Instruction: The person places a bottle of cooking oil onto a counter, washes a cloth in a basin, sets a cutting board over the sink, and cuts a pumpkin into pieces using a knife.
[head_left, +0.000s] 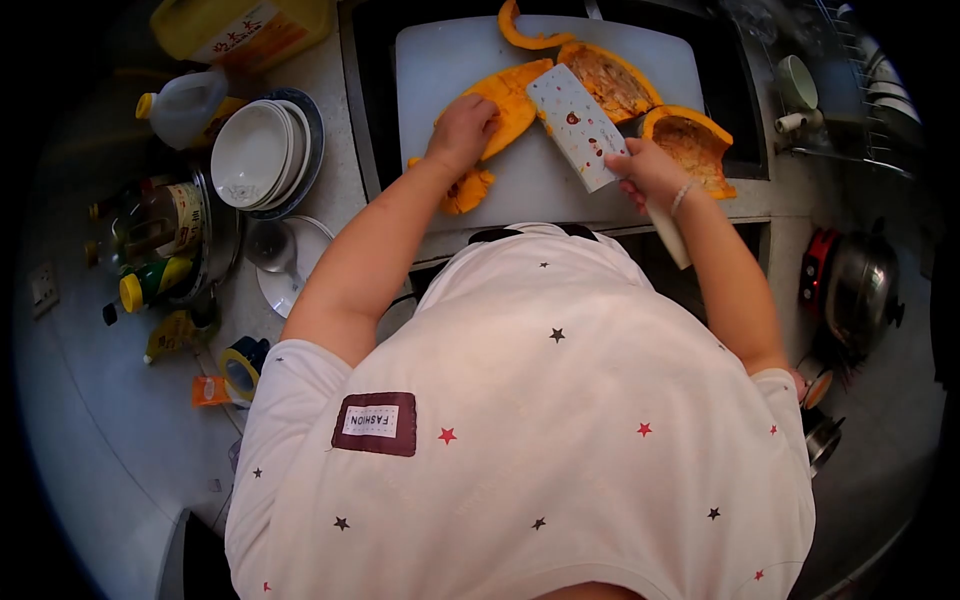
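Note:
My right hand [655,175] is wrapped round a cleaver [578,128] with a white, patterned blade and a pale handle. The blade's far end touches or overlaps the edge of a large orange pumpkin piece [515,105]; exact contact is unclear. With curled fingers, my left hand [463,133] grips that same piece on its left side. Below the left hand lies a smaller pumpkin chunk [467,190]. Beyond the blade is a pumpkin wedge [612,82] with its stringy inside showing. A hollow pumpkin piece [690,140] sits by the right hand, and a curved pumpkin strip [525,30] lies at the back.
Everything is on a white cutting board [440,60] on the counter. At left are stacked bowls [250,155], a plate with a ladle [285,255], a plastic jug [190,105] and several bottles [160,275]. A dish rack [860,90], a cup [796,82] and a metal pot [865,280] stand at right.

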